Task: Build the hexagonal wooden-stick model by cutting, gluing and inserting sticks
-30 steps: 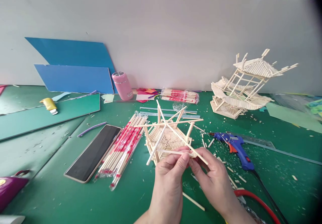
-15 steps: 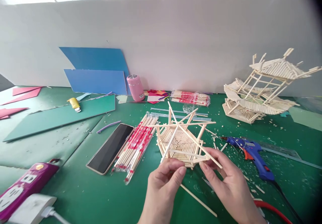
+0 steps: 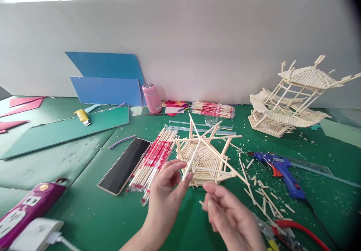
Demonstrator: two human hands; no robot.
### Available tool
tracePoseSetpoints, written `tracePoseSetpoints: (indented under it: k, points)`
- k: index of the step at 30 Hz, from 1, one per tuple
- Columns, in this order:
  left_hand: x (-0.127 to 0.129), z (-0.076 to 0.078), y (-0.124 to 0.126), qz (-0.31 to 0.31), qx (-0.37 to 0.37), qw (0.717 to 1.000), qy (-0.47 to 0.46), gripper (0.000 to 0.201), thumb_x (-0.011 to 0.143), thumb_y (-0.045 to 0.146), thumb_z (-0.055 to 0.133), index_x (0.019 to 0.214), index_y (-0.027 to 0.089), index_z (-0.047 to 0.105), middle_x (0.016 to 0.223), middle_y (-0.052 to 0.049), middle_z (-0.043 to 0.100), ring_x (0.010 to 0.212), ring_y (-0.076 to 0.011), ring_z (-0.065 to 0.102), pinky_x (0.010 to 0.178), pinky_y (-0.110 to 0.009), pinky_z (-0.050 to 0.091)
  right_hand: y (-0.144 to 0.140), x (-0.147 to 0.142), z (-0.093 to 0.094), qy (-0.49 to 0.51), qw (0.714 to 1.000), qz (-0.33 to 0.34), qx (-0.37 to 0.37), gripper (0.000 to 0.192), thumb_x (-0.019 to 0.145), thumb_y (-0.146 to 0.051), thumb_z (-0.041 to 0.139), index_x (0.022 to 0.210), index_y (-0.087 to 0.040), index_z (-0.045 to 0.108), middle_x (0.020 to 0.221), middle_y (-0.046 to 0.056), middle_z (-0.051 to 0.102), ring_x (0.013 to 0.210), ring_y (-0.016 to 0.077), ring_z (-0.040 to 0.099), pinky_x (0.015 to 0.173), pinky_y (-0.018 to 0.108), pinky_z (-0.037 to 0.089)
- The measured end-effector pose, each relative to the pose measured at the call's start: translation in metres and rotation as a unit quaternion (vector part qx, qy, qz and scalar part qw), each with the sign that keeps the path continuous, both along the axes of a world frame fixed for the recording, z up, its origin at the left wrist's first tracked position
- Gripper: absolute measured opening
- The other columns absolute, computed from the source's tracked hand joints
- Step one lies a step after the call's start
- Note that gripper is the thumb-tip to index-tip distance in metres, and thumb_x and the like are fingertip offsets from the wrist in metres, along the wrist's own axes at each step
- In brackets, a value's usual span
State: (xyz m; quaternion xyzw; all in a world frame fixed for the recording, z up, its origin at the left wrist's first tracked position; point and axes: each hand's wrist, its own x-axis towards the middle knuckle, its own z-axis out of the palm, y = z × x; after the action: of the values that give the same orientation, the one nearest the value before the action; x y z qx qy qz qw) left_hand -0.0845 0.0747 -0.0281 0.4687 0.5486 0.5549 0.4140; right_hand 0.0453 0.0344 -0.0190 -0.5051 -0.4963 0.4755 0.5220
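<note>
A hexagonal frame of thin wooden sticks (image 3: 201, 157) stands before me, with a woven-looking base, short posts and long sticks crossing on top. My left hand (image 3: 166, 192) pinches the near end of one crossing stick (image 3: 194, 157) between thumb and fingers. Lower and to the right, my right hand (image 3: 229, 215) is off the frame, its fingers curled together. A loose stick end (image 3: 201, 202) shows beside those fingers; whether they grip it is hidden. Red-handled pliers (image 3: 296, 226) lie partly behind the right wrist.
Right of the frame lie stick offcuts (image 3: 265, 198) and a blue glue gun (image 3: 279, 164). Farther back stands a larger stick pavilion (image 3: 290, 108). Packaged sticks (image 3: 156, 157), a phone (image 3: 124, 166) and a purple power strip (image 3: 31, 206) are to the left.
My right hand has let go of the frame's near right corner and moved down toward me. My left hand has shifted left along the near side, still at the stick end.
</note>
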Motion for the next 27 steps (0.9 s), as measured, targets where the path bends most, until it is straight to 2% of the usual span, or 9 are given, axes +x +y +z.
tracePoseSetpoints:
  k: [3,5,8,14,19,23,27]
  points:
    - [0.003,0.004,0.004,-0.030,-0.039,0.998,-0.049,0.018,0.068,0.026,0.069,0.083,0.018,0.067,0.085,-0.006,0.061,0.066,-0.0159,0.053,0.058,-0.026,0.044,0.014,-0.012,-0.009,0.140,0.984,0.040,-0.098,0.034,0.081,-0.043,0.052,0.106,-0.020,0.057,0.074,0.003,0.058,0.054,0.0115,0.049,0.044,0.023,0.041]
    - [0.004,0.004,0.005,-0.047,-0.052,0.995,-0.072,0.019,0.069,0.028,0.068,0.084,0.017,0.067,0.076,-0.004,0.061,0.061,-0.0152,0.053,0.055,-0.026,0.044,0.024,-0.017,-0.011,0.208,0.971,0.030,-0.113,0.034,0.078,-0.043,0.056,0.104,-0.020,0.058,0.074,0.002,0.056,0.056,0.0104,0.047,0.047,0.022,0.041]
    - [0.006,0.001,0.007,-0.065,-0.042,0.994,-0.077,0.019,0.071,0.028,0.066,0.087,0.018,0.066,0.068,-0.002,0.060,0.055,-0.0141,0.051,0.051,-0.026,0.042,0.034,-0.025,-0.011,0.258,0.960,0.002,-0.110,0.028,0.076,-0.040,0.059,0.094,-0.019,0.061,0.067,-0.001,0.052,0.056,0.0098,0.044,0.048,0.021,0.040]
    - [0.005,-0.006,0.008,-0.048,-0.001,0.999,-0.010,0.014,0.072,0.022,0.065,0.086,0.020,0.067,0.068,-0.002,0.060,0.055,-0.0138,0.050,0.052,-0.024,0.042,0.040,-0.033,-0.011,0.262,0.961,-0.041,-0.083,0.019,0.077,-0.038,0.060,0.084,-0.020,0.062,0.062,-0.003,0.052,0.053,0.0077,0.043,0.047,0.018,0.037]
    - [0.005,-0.011,0.009,-0.038,0.051,0.994,0.089,0.011,0.076,0.021,0.060,0.085,0.019,0.066,0.071,-0.003,0.062,0.056,-0.0136,0.051,0.054,-0.024,0.044,0.041,-0.034,-0.015,0.264,0.962,-0.043,-0.061,0.016,0.080,-0.036,0.058,0.083,-0.020,0.062,0.066,-0.003,0.054,0.055,0.0066,0.043,0.050,0.018,0.038]
    - [0.005,-0.015,0.009,-0.042,0.097,0.987,0.118,0.010,0.079,0.022,0.056,0.084,0.019,0.064,0.068,-0.001,0.058,0.056,-0.0125,0.052,0.053,-0.024,0.045,0.041,-0.034,-0.017,0.268,0.960,-0.047,-0.061,0.014,0.081,-0.034,0.057,0.081,-0.020,0.062,0.066,-0.003,0.055,0.056,0.0067,0.044,0.051,0.019,0.038]
    - [0.004,-0.013,0.009,-0.038,0.113,0.982,0.149,0.010,0.080,0.021,0.055,0.083,0.018,0.064,0.067,-0.001,0.059,0.057,-0.0122,0.052,0.053,-0.022,0.045,0.040,-0.034,-0.019,0.265,0.962,-0.045,-0.053,0.013,0.082,-0.033,0.056,0.082,-0.021,0.062,0.065,-0.004,0.055,0.056,0.0068,0.044,0.052,0.020,0.038]
